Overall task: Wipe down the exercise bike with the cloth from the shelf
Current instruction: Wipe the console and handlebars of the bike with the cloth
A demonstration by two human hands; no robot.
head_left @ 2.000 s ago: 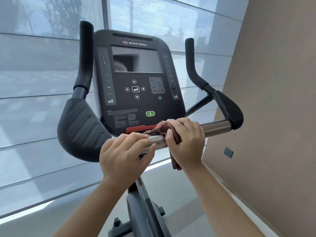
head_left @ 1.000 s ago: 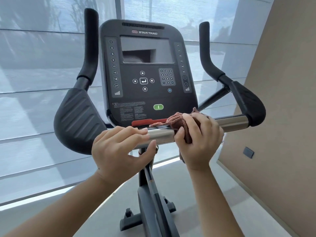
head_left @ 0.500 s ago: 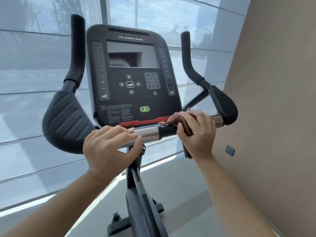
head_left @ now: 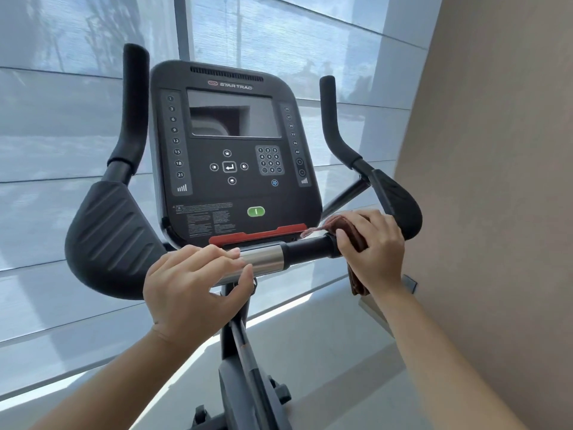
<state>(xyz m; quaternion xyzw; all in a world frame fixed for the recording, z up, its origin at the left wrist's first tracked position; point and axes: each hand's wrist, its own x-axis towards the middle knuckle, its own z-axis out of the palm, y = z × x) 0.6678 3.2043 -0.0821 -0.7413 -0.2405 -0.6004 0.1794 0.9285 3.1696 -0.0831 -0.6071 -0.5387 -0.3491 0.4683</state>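
Observation:
The exercise bike's black console (head_left: 231, 150) faces me, with a horizontal handlebar (head_left: 294, 252) across its base. My left hand (head_left: 192, 287) grips the bar's silver sensor section on the left. My right hand (head_left: 373, 246) wraps a reddish-brown cloth (head_left: 356, 280) around the right end of the bar, just beside the right black elbow pad (head_left: 400, 206). Part of the cloth hangs below my right palm. The right silver section of the bar is hidden under the cloth and hand.
A large left elbow pad (head_left: 108, 237) and upright black grips (head_left: 131, 107) flank the console. The bike's stem (head_left: 245, 361) runs down to the floor. A beige wall (head_left: 496, 181) stands close on the right, and shaded windows (head_left: 62, 119) lie behind the bike.
My right hand has slid the cloth rightward along the handlebar, from near the middle to the end by the right elbow pad. My left hand has kept its grip on the bar.

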